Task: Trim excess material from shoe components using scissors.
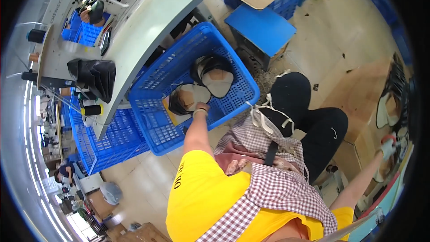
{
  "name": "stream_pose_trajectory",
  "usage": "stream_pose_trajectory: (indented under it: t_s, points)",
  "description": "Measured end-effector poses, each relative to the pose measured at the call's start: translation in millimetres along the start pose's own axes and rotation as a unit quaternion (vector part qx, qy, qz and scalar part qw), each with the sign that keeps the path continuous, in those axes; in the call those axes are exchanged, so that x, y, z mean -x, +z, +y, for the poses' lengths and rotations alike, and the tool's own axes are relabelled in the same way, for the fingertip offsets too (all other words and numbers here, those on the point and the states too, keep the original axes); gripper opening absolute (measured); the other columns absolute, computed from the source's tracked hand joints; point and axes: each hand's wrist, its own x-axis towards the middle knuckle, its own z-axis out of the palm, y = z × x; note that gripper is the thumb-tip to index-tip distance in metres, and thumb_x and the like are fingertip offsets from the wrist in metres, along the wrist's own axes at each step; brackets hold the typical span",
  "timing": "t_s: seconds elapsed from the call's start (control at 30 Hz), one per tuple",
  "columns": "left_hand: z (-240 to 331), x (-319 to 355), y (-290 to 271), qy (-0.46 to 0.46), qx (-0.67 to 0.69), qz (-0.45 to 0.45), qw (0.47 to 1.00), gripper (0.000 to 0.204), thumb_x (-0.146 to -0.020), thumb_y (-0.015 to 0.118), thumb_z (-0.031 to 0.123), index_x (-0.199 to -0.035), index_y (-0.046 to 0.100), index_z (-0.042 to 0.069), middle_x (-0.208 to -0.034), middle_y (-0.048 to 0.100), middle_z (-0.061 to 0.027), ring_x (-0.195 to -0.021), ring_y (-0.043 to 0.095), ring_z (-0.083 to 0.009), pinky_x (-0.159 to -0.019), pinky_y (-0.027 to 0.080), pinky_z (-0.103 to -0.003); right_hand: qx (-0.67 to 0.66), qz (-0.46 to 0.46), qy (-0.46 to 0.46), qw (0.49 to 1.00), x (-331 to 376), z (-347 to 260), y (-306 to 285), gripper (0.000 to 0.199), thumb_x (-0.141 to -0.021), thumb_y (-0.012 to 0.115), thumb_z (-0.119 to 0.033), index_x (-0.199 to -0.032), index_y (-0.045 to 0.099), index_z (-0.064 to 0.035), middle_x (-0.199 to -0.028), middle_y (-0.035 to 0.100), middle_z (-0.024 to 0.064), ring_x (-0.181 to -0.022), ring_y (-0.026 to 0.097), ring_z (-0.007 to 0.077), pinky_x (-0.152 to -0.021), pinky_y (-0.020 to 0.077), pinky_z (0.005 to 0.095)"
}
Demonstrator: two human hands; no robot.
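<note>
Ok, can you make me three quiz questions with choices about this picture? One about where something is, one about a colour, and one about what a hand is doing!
1. Where is the left hand?
A. Inside the blue plastic crate
B. On the floor
C. On the blue stool

2. What colour is the person's T-shirt?
A. Green
B. Yellow
C. Red

3. What is the right hand doing?
A. Resting on the knee
B. Hanging free by the floor
C. Stretched far out to the side, at a pile of shoe parts

Answers:
1. A, the hand reaches over the crate rim onto the black and tan shoe upper pieces lying in it.
2. B, the sleeve and back show bright yellow under the checked apron.
3. C, the arm is extended to the picture's right edge, where the hand meets the pile.
</note>
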Motion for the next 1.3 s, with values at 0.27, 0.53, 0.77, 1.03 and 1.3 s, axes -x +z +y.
stream_pose_trajectory:
  t_s: [0.27, 0.53, 0.77, 1.03, 1.3]
  points:
    - [102.2, -23.5, -37.3, 0.016, 0.282, 0.33, 0.901, 0.028, -0.081, 0.057, 0.015, -0.106, 0.056, 0.004, -0.108, 0.055, -0.0181, -0.106, 0.052, -0.0376, -0.088, 0.046, -0.044, 0.075, 0.073, -0.044, 0.994, 89.1, -100.6, -133.2, 0.048, -0.088, 0.055, -0.046, -0.105, 0.063, -0.001, -0.091, 0.067, 0.0142, -0.078, 0.064, 0.021, -0.067, 0.0474, 0.0309]
    - [116.4, -64.3, -111.1, 0.048, 0.064, 0.47, 0.879, 0.01, -0.084, 0.048, 0.009, -0.092, 0.054, 0.011, -0.095, 0.052, -0.01, -0.095, 0.053, -0.0278, -0.078, 0.047, -0.039, -0.117, -0.012, -0.028, 0.993, 147.2, -102.8, -89.6, 0.036, -0.094, 0.057, -0.021, -0.127, 0.053, -0.005, -0.104, 0.064, 0.0065, -0.075, 0.058, 0.0125, -0.065, 0.0463, 0.0246]
    - [104.3, -58.3, -114.2, 0.144, 0.145, 0.34, 0.918, 0.017, -0.082, 0.049, 0.004, -0.098, 0.054, 0.006, -0.1, 0.054, -0.0118, -0.102, 0.053, -0.0323, -0.088, 0.046, -0.044, -0.203, -0.154, -0.032, 0.967, 205.9, -163.2, -12.4, 0.029, -0.092, 0.063, -0.023, -0.115, 0.055, -0.0091, -0.08, 0.054, -0.0022, -0.063, 0.049, 0.006, -0.055, 0.0395, 0.0204]
    - [45.7, 61.7, -96.7, 0.084, 0.238, 0.477, 0.842, 0.057, -0.073, 0.055, -0.001, -0.129, 0.051, 0.006, -0.118, 0.057, -0.0175, -0.097, 0.057, -0.0378, -0.093, 0.044, -0.042, -0.105, -0.293, -0.116, 0.943, 293.9, -230.0, 11.3, 0.04, -0.09, 0.057, -0.012, -0.129, 0.051, -0.0061, -0.073, 0.048, -0.006, -0.054, 0.042, 0.0013, -0.047, 0.0342, 0.0169]
    - [80.3, 197.4, -196.6, 0.116, 0.476, 0.508, 0.709, 0.045, -0.073, 0.053, -0.003, -0.116, 0.063, 0.004, -0.109, 0.064, -0.0139, -0.098, 0.059, -0.0298, -0.088, 0.046, -0.036, -0.27, -0.516, -0.069, 0.81, 386.6, -264.8, 34.8, 0.055, -0.085, 0.053, -0.003, -0.138, 0.038, -0.0026, -0.099, 0.06, 0.0047, -0.078, 0.055, 0.0108, -0.064, 0.0458, 0.022]
